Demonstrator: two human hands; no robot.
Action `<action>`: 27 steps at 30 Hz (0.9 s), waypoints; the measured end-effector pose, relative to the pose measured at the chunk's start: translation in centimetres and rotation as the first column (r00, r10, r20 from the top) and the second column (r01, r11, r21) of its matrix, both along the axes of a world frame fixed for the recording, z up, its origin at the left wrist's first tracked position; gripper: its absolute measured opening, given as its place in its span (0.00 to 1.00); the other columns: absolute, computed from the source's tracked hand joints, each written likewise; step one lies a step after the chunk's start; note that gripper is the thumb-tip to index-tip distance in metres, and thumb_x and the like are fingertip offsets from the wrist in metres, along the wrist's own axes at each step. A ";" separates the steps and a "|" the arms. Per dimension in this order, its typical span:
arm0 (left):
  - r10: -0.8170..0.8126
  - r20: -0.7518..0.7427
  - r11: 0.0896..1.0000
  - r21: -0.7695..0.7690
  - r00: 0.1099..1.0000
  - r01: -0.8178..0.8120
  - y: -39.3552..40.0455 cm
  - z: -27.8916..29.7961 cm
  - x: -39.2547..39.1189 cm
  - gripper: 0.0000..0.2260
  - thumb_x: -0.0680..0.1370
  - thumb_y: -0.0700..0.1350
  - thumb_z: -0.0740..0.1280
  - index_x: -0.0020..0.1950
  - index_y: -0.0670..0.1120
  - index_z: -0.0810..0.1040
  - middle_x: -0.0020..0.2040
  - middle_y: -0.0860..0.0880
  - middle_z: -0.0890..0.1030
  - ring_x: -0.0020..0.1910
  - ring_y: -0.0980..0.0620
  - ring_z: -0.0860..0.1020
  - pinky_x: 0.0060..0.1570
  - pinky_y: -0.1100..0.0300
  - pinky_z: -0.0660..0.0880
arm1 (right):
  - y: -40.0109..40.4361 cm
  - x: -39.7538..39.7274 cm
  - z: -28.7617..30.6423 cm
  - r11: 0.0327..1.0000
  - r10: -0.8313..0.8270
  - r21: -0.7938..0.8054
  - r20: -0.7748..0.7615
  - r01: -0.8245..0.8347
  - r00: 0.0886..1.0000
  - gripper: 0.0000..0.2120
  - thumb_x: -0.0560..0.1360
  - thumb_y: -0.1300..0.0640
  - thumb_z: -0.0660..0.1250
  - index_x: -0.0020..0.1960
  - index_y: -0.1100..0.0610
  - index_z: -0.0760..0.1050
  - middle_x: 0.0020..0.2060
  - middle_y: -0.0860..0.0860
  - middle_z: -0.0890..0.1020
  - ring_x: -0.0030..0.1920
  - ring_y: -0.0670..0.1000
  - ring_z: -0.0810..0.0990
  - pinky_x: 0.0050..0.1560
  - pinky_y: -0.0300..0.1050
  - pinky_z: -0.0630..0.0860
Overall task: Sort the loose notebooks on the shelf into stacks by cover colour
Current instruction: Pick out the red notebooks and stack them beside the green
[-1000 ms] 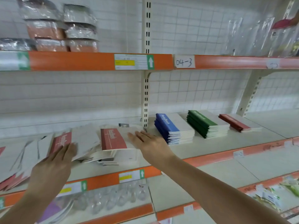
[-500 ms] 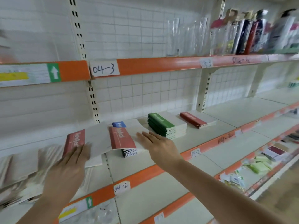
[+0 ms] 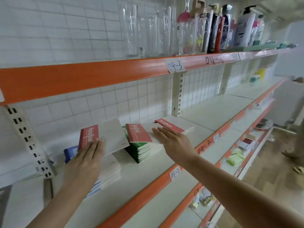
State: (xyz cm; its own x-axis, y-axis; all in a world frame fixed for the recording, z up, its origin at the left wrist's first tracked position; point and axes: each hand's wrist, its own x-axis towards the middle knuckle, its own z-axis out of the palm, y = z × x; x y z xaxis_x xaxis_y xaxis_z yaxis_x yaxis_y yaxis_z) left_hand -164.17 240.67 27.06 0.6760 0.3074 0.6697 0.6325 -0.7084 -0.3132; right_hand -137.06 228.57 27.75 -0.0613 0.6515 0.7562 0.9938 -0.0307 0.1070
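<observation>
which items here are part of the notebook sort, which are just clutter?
Job:
left hand on a red-spined notebook
right hand on a second red-spined notebook
blue stack
green stack
red stack

Clutter:
clear glass tumblers
toiletry bottles
handwritten paper shelf tag

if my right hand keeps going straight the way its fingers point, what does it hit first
Most likely the red notebook stack at the back right: the right hand points up and left, its fingertips about level with that stack's near edge. Depth is unclear, so it may pass over toward the tiled wall.
</observation>
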 end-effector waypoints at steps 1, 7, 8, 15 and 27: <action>-0.011 -0.016 1.000 -0.011 1.000 0.011 0.3 0.0 1.1 0.22 0.72 0.31 0.51 0.59 0.31 0.79 0.52 0.34 0.82 0.47 0.37 0.84 0.42 0.46 0.81 | 0.1 1.1 -0.1 1.000 -0.015 -0.003 0.002 0.015 1.000 0.24 0.71 0.66 0.53 0.59 0.59 0.80 0.52 0.54 0.84 0.52 0.54 0.83 0.45 0.47 0.81; -0.048 -0.002 0.998 -0.027 0.999 0.048 1.6 -0.4 7.1 0.22 0.74 0.32 0.49 0.59 0.31 0.79 0.51 0.33 0.82 0.46 0.37 0.84 0.41 0.45 0.81 | 1.5 7.8 -1.7 0.994 -0.065 -0.088 -0.043 0.061 0.997 0.24 0.72 0.66 0.52 0.61 0.58 0.79 0.54 0.53 0.83 0.53 0.54 0.83 0.42 0.48 0.82; -0.054 0.010 0.998 -0.017 0.999 0.054 1.8 -0.6 8.2 0.22 0.73 0.32 0.50 0.59 0.31 0.79 0.51 0.33 0.82 0.45 0.37 0.84 0.41 0.45 0.81 | 1.8 9.1 -1.9 0.994 -0.066 -0.094 -0.044 0.061 0.997 0.24 0.72 0.66 0.52 0.61 0.58 0.79 0.54 0.53 0.83 0.53 0.54 0.83 0.42 0.48 0.82; -0.009 0.031 1.000 -0.011 0.999 0.010 1.8 -1.5 15.2 0.18 0.71 0.33 0.54 0.61 0.37 0.71 0.51 0.36 0.83 0.45 0.39 0.84 0.38 0.50 0.81 | 3.7 17.4 -3.0 0.982 -0.006 -0.188 -0.016 0.003 1.000 0.25 0.71 0.65 0.52 0.61 0.58 0.79 0.54 0.53 0.83 0.53 0.54 0.83 0.41 0.47 0.82; 0.204 0.008 0.979 -0.025 0.979 -0.203 -0.6 -2.2 26.9 0.20 0.71 0.34 0.53 0.51 0.34 0.83 0.47 0.36 0.84 0.42 0.40 0.85 0.36 0.49 0.81 | 9.2 31.3 -4.1 0.908 0.186 -0.383 0.000 -0.172 0.983 0.28 0.64 0.74 0.68 0.62 0.57 0.79 0.53 0.52 0.84 0.51 0.54 0.84 0.35 0.48 0.83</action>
